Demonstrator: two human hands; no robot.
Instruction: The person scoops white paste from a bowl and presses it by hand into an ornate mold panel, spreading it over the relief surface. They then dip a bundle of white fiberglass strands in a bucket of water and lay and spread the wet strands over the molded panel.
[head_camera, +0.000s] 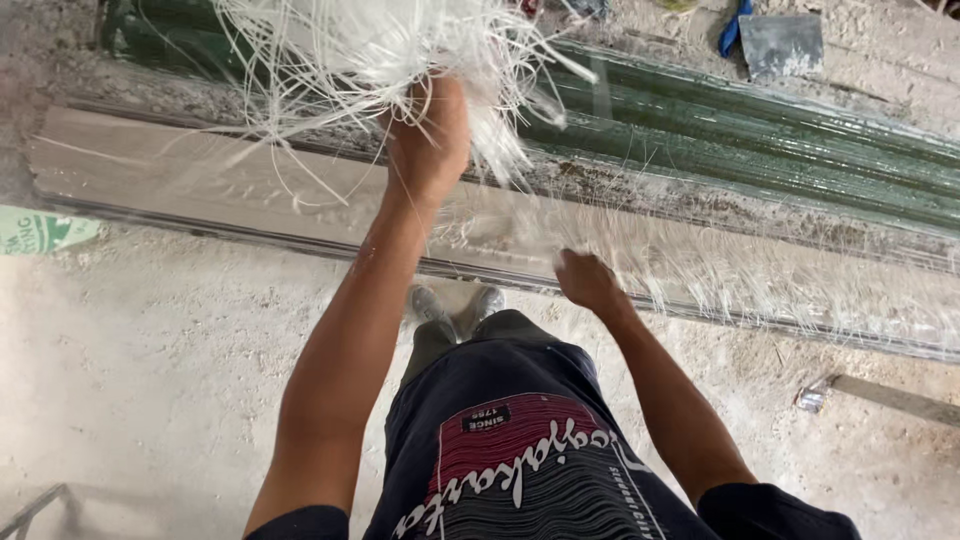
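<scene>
Left hand (428, 140), fingers clamped on a raised bundle of white fibre strands (370, 45), feeds the right hand (588, 280), fingers closed, pulling strands onto the long mould (250, 190) below.

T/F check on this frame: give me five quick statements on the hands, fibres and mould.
1. The left hand grips a bundle of white fibres. True.
2. The right hand holds a trowel. False: it is closed over loose fibres above the long pale mould; the trowel lies on the ground beyond.
3. Green moulded lengths lie behind the pale mould. True.
4. The person wears gloves. False: both hands are bare.
5. The ground is tiled. False: dusty concrete floor.
</scene>
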